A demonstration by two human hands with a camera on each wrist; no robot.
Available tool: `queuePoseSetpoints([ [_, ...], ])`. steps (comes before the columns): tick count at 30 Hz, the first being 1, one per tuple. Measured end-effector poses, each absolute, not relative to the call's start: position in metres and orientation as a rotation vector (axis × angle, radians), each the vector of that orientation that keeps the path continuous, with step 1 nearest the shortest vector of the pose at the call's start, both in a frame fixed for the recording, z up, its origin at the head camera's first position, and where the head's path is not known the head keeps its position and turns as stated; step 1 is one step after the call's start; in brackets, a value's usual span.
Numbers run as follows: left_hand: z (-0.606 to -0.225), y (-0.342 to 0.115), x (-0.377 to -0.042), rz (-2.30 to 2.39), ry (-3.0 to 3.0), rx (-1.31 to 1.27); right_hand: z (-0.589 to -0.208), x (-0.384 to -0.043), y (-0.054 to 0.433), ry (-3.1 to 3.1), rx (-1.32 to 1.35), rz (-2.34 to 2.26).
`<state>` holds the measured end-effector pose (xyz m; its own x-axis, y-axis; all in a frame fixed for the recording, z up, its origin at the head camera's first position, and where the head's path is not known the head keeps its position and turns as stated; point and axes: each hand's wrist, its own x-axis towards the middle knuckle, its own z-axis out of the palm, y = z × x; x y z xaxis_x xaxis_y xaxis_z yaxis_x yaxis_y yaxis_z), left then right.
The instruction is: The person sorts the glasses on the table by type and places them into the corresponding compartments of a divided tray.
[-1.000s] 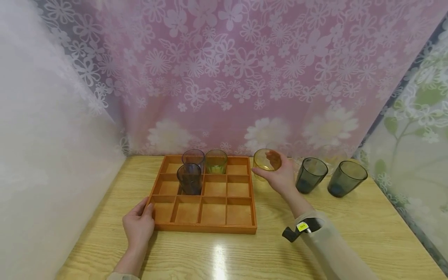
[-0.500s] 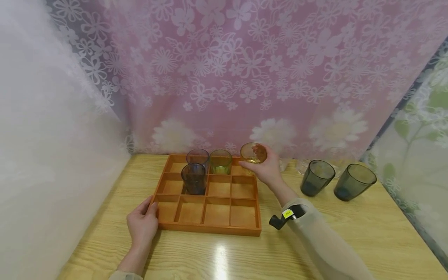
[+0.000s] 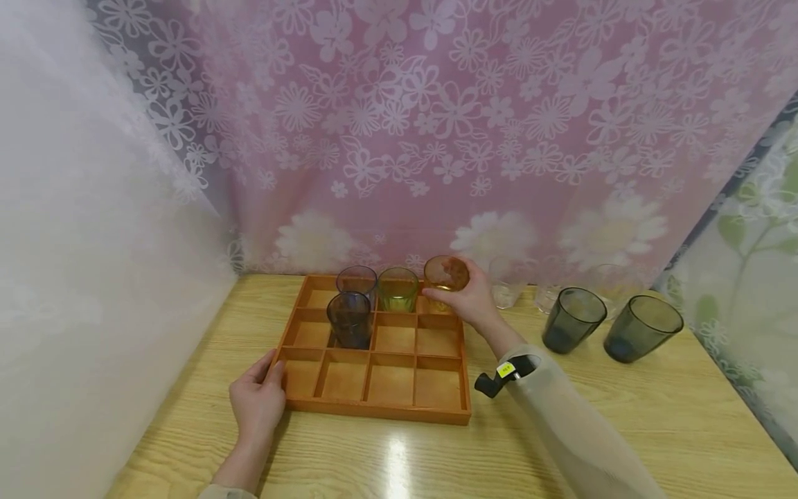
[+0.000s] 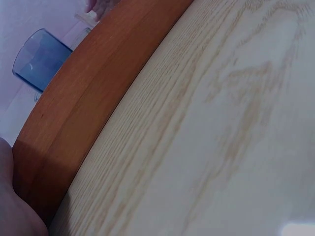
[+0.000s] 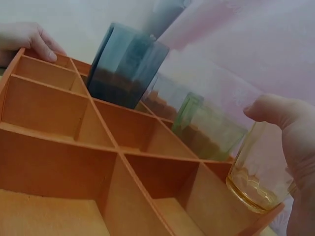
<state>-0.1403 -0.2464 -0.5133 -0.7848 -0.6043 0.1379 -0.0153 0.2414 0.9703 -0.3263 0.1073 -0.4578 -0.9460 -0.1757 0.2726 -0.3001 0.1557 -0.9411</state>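
Note:
My right hand [image 3: 472,303] grips a yellow glass tumbler [image 3: 445,277] round its side, thumb toward me. The tumbler is at the back right compartment of a divided wooden tray [image 3: 374,409]; in the right wrist view its base sits close over the tray's edge. My left hand [image 3: 257,400] holds the tray's left side near the front corner, thumb on the rim. Beside the yellow tumbler stands a green glass [image 3: 397,292] in the back row, then a pale bluish glass [image 3: 357,278]. A dark blue-grey glass [image 3: 350,322] stands in the middle row, partly covering the pale one.
Two smoky grey glasses [image 3: 573,320] stand on the wooden table [image 3: 530,443] to the right of the tray. Behind them are several clear glasses [image 3: 503,294], hard to make out. A pink flowered curtain [image 3: 374,173] hangs right behind the tray.
My right hand has carried the yellow tumbler left, from beside the tray to above its back right compartment, then lowered it slightly. My left hand has kept its hold on the tray.

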Motion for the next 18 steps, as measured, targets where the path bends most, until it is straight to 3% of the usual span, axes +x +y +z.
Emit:
queuePoseSetpoints([
  [18,-0.514,-0.246,-0.139,-1.566,-2.046,0.589,-0.484,-0.334,0.11,-2.481,0.514,1.817],
])
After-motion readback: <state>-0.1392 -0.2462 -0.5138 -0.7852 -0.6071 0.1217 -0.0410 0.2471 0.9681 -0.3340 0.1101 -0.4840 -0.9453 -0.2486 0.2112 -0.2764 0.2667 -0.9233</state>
